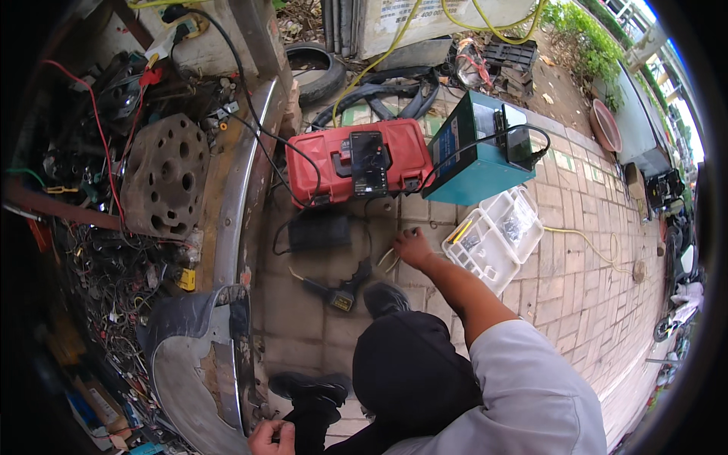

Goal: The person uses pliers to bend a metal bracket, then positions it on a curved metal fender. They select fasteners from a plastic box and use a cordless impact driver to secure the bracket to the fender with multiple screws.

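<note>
My right hand (412, 249) is out over the paving, fingers curled. A thin pale-yellow two-legged thing (390, 262) shows at its left side, seemingly in its grip; its kind is unclear. My left hand (274, 438) is low at the bottom edge, beside my left shoe, with fingers bent together; what they pinch, if anything, is hidden. Left of my right hand lies a black soldering gun (341, 294) with a yellow label and a thin tip. Right of that hand an open white compartment case (491, 239) holds small parts and a yellow stick-like thing.
Ahead stands a red toolbox (322, 163) with a phone (368, 163) on its lid. Next to it are a teal box-shaped unit (478, 155) with a black cable and a dark flat box (319, 231). Left, a metal-edged bench (231, 189) carries tangled scrap. A tyre (315, 72) lies behind.
</note>
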Demonstrator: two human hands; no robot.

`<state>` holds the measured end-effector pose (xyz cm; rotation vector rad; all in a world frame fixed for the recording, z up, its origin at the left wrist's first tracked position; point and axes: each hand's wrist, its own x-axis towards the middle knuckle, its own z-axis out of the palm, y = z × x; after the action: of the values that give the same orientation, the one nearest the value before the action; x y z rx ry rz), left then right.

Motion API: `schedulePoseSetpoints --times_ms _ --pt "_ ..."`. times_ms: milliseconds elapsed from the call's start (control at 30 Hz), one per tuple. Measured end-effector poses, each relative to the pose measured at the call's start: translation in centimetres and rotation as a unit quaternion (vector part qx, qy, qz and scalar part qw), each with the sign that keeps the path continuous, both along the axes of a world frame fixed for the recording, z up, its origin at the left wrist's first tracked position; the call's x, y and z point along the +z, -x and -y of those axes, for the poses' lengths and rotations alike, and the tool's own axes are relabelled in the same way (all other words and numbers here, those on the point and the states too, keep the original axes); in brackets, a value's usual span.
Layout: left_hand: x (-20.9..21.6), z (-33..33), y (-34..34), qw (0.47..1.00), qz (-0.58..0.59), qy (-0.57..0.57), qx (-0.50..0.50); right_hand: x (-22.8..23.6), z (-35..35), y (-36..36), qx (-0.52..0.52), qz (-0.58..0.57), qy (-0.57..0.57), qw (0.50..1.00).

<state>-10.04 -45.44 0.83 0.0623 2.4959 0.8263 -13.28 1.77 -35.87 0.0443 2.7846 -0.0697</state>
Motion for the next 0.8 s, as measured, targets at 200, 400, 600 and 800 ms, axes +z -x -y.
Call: schedulePoseSetpoints --times_ms 200,400,600,800 --pt "-0.6 -1.3 0.7 0.996 0.051 -0.002 0.078 1.3 1.0 -6.8 -0.175 -0.070 0.062 0.980" --pt "-0.4 -1.5 0.6 0.977 0.059 0.172 0.114 1.5 1.8 -21.6 -0.586 -0.211 0.166 0.765" --pt "-4.1 0.1 -0.3 0.990 -0.002 0.140 -0.019 0.9 -5.0 -25.1 -0.610 -0.183 0.103 0.764" --pt "-5.8 0.1 -0.8 0.993 0.063 0.093 -0.044 -0.3 -3.7 -23.0 -0.489 -0.069 0.086 0.865"
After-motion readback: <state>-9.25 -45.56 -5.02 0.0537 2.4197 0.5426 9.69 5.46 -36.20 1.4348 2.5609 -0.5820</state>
